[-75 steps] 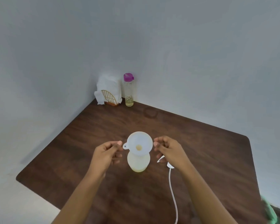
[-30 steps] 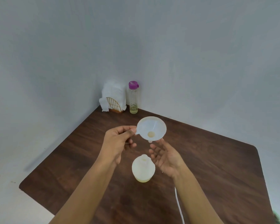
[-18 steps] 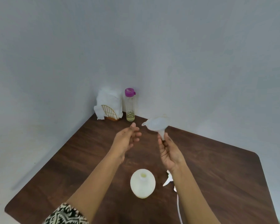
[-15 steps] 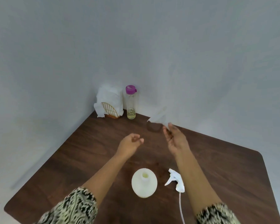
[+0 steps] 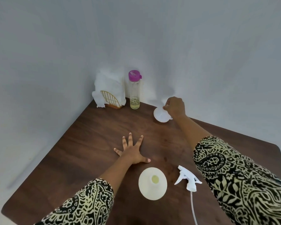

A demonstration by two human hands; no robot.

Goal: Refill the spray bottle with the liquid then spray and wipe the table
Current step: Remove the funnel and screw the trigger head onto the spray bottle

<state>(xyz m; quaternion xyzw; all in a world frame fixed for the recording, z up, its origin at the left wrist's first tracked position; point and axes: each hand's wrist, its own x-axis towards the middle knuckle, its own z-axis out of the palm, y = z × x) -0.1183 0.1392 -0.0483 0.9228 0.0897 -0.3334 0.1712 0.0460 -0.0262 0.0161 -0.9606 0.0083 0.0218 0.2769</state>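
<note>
Desk (image 5: 91,143): dark wood, with its far corner set into the corner of two pale grey walls (image 5: 201,46). Bare wood runs along the left edge from the near left corner up to the holder (image 5: 110,99). The right corner is rounded. We note the widest open stretches on the left half and in the strip between the two arms.

Left grip (image 5: 131,151): palm flat on the desk, fingers straight and spread, holding nothing. It lies just beyond the bottle (image 5: 152,183) and apart from it.

The bottle stands upright near us, neck uncapped, with yellowish liquid visible in the opening. The spray head (image 5: 187,180) lies on its side just right of the bottle, not touching it. Its tube (image 5: 193,207) trails toward the near edge.

Right grip (image 5: 174,106): stretched to the far edge, fingers curled on the funnel (image 5: 160,116). We cannot tell whether the funnel rests on the desk.

Far corner: the refill bottle (image 5: 134,93) has its purple cap on and a little yellow liquid at the bottom. It stands just beside the wire holder of white napkins (image 5: 109,83).

Patterned sleeves (image 5: 234,176) cover both arms.
</note>
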